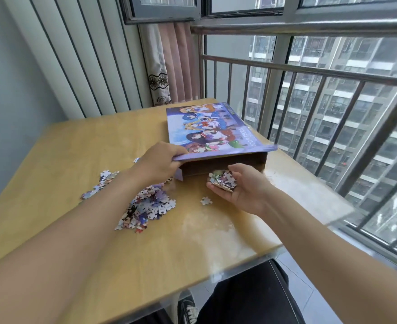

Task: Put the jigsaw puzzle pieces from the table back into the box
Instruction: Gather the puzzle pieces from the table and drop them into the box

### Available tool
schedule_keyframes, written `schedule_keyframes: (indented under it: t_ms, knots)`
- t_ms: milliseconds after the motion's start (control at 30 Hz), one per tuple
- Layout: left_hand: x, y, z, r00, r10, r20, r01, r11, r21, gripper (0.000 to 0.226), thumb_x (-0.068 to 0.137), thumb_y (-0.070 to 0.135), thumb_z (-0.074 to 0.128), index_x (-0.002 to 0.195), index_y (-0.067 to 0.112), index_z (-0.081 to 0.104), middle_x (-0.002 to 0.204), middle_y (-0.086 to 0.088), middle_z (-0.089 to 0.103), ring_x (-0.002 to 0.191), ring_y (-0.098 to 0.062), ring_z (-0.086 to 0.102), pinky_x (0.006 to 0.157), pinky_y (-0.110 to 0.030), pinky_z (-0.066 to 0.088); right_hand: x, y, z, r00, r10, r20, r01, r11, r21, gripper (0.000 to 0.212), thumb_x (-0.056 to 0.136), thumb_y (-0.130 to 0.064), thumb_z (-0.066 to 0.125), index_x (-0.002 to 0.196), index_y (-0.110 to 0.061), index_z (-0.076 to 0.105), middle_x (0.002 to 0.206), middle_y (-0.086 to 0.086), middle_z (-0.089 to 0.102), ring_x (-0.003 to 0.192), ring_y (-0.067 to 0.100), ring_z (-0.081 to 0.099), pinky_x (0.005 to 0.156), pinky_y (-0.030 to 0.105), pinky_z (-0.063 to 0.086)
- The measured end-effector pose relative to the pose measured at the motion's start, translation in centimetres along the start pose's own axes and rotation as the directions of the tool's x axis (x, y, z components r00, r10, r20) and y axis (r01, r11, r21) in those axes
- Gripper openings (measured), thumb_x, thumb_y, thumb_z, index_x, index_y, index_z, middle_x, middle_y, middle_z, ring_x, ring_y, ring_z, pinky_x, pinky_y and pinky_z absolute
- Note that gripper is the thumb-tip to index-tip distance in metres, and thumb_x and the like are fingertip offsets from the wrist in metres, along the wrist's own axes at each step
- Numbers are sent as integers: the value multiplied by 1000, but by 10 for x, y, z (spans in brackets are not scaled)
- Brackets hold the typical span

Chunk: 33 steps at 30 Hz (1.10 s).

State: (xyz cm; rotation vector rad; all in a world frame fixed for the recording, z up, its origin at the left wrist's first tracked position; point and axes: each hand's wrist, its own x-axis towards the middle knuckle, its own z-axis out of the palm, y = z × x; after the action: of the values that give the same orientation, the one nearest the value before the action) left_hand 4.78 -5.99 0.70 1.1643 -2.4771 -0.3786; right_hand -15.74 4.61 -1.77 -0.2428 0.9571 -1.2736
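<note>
Pieces: I see a handful (222, 181) cupped in my right hand, right at the box mouth; the main pile (146, 206) lies under my left forearm, with a smaller scatter (101, 183) further to its left.
Stray piece: one (206, 200) lies on the table between the pile and my right hand.
Box: (216, 129) lies flat beyond both hands, its near end open and dark inside.
Left hand: (162, 160) grips the near corner of the box's top panel, fingers curled over its edge, holding it lifted.
Right hand: (242, 185) palm up, fingers curled round the handful.
Table: (64, 155) wooden, under everything.
Railing: (309, 94) metal bars to the right of my right arm, window behind.
</note>
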Motion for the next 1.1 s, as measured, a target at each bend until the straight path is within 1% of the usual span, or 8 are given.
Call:
schedule_keyframes:
  t_ms: [167,233,300,367,567,800,1000,1100]
  knots:
    - [14,4,-10,968,-60,-244,37,995,-96,20,80,19,45,72,13,63,63,-4,55,69,-30,49,63,-41,42,9,-8,1,999,-23,-45,25,998,53,38,102,-10,48,136,8,42,134,32,53,115,46,61,59,47,62]
    - [27,10,-24,934,-76,-348,23,988,-155,20,92,20,55,80,12,68,72,-11,64,74,-32,55,67,-41,46,10,-21,9,997,-55,-54,61,993,103,37,104,-8,44,136,9,41,132,32,52,113,46,59,69,51,63]
    - [41,20,-42,916,-72,-396,-7,981,-193,21,97,22,59,79,16,68,76,-12,65,73,-27,54,66,-36,42,6,-38,19,995,-90,-43,95,984,152,34,105,-6,41,134,12,39,130,33,49,116,48,56,89,52,58]
    - [53,28,-56,912,-56,-406,-25,981,-192,23,98,24,60,77,18,67,72,-11,60,70,-27,49,64,-34,37,3,-57,33,992,-125,-27,128,973,191,33,105,-3,40,134,13,38,131,34,48,119,49,53,98,53,53]
    - [73,42,-76,899,-93,-427,4,979,-206,33,98,31,60,65,32,59,64,4,54,67,-20,46,63,-32,37,3,-97,67,987,-159,-14,158,970,182,35,104,-1,38,137,8,35,134,32,44,114,47,56,85,52,57]
    - [79,47,-83,901,-95,-424,1,977,-215,29,99,33,60,70,30,62,68,3,58,71,-20,50,65,-32,38,-2,-98,69,980,-197,-29,199,963,184,35,103,2,38,137,9,35,127,34,48,108,46,58,80,50,59]
    - [78,45,-80,908,-95,-408,-9,969,-246,31,98,34,61,67,29,62,64,4,54,68,-18,45,65,-33,36,9,-115,89,977,-202,-68,212,952,221,37,104,0,34,139,12,35,135,28,46,121,42,54,101,51,50]
    - [78,50,-82,911,-90,-401,-20,965,-262,28,99,31,61,72,23,66,65,0,55,67,-18,44,66,-32,36,22,-124,102,971,-218,-97,237,920,311,39,98,-14,41,132,-1,54,124,18,64,109,37,65,82,49,57]
